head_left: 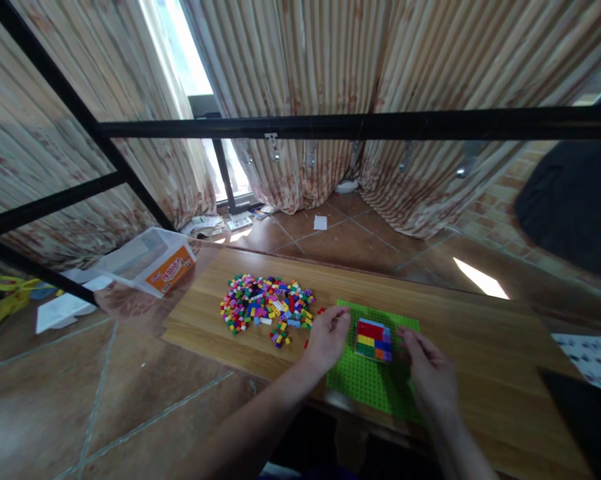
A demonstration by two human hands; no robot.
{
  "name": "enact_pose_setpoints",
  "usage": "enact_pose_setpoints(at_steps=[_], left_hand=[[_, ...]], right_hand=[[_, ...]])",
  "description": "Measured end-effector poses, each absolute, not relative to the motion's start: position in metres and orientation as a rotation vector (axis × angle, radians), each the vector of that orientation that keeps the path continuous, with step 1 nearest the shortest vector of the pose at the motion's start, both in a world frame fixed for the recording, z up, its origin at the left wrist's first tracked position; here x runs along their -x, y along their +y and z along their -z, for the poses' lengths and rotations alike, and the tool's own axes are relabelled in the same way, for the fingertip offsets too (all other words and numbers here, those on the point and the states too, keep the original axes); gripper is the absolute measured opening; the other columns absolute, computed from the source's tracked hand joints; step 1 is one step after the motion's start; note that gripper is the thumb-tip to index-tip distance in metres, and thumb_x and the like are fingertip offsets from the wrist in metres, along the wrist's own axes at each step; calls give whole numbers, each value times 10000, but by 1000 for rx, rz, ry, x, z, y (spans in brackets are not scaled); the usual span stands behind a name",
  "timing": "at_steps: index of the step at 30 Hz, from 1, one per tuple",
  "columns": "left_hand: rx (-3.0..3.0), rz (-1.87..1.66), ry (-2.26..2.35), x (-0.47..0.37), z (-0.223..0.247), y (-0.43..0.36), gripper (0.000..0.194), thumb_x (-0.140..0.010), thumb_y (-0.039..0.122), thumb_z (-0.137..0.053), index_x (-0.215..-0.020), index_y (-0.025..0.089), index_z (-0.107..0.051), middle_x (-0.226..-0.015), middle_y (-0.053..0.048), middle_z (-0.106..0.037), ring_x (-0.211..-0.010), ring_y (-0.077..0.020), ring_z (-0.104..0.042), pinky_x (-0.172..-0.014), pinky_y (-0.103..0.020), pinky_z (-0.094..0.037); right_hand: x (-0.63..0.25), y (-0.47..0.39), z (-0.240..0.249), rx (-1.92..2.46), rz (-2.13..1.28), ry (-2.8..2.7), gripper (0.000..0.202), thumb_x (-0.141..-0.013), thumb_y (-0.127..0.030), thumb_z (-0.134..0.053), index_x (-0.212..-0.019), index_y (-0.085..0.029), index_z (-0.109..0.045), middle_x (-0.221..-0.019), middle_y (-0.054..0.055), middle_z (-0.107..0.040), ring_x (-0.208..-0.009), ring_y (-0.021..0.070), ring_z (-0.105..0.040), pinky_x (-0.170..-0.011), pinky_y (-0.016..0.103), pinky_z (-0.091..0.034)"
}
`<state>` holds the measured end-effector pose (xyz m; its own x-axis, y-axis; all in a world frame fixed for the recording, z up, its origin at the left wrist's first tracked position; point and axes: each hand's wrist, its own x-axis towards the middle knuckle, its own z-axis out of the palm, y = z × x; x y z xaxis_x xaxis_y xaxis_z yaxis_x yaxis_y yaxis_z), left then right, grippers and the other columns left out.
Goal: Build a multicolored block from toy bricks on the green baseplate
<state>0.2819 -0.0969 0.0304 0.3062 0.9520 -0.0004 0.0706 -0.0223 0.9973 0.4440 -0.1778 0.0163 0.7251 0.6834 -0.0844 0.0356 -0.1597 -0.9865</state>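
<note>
A multicoloured block of toy bricks [373, 340], in red, yellow, green, blue, orange and purple, sits on a green studded baseplate [360, 380]. My left hand [329, 335] is over the baseplate's left edge, fingers curled together; whatever they may hold is too small to make out. On the other side, my right hand [430, 367] is over the baseplate's right part, its fingers slightly apart and pointing at the block without visibly touching it. A heap of loose toy bricks [265, 303] lies to the left of my left hand, with a few red bricks close beside that hand.
The wooden table [490, 360] extends to both sides of the baseplate. A clear plastic box [153, 260] with an orange label stands at its left end. A dark object [575, 407] is at the right. Beyond the table, a black metal bar [320, 127] crosses before curtains.
</note>
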Motion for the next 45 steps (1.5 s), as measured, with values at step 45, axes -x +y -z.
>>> enact_pose_setpoints(at_steps=[45], left_hand=[[-1982, -921, 1200, -130, -13, -129, 222, -856, 161, -502, -1041, 184, -622, -990, -90, -638, -926, -192, -625, -812, -293, -520]], right_hand=[[-296, -3, -27, 1765, -114, -2142, 290, -878, -300, -479, -1033, -183, -695, -1002, 119, -639, -992, 255, -519, -877, 388, -384]])
